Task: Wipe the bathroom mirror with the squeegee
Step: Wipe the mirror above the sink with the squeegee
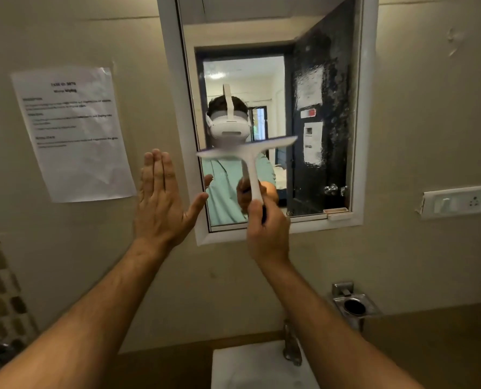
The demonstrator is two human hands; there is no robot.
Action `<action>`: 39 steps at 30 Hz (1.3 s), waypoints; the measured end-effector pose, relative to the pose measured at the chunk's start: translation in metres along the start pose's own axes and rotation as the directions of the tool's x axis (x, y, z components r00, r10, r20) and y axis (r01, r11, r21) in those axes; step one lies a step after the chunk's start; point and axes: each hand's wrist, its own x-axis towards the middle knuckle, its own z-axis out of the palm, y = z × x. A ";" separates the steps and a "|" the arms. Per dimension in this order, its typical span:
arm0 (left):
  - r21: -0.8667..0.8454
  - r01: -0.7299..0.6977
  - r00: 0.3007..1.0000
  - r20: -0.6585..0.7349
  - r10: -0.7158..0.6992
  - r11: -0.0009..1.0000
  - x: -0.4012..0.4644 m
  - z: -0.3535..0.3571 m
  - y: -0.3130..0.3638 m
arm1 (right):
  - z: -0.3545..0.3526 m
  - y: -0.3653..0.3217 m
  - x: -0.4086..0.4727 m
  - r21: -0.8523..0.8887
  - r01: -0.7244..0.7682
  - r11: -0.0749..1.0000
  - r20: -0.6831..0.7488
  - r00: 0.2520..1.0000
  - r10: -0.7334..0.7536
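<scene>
Squeegee [247,153] in white plastic is held up against the bathroom mirror [326,108], its handle gripped from below by the right hand [267,234], whose fingers are curled round the lower end. The blade is seen tilted, its right end higher than its left, and blurred across the middle of the glass. The left hand [160,200] is raised flat beside the mirror's white frame [175,108], fingers straight and together, thumb spread towards the glass, with nothing held. Whether the palm is pressed to the wall cannot be told. A printed sheet [74,133] is stuck to the wall to the left of the mirror, and a switch plate [458,202] is mounted to its right. Below, a tap [291,346] and a white basin [261,366] are seen, with a metal holder [354,304] fixed to the wall near them.
</scene>
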 end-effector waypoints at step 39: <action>-0.024 0.057 0.996 0.070 -0.056 0.998 -0.045 0.004 0.061 | -0.036 0.014 -0.005 0.275 -0.309 0.910 0.345 0.915 0.207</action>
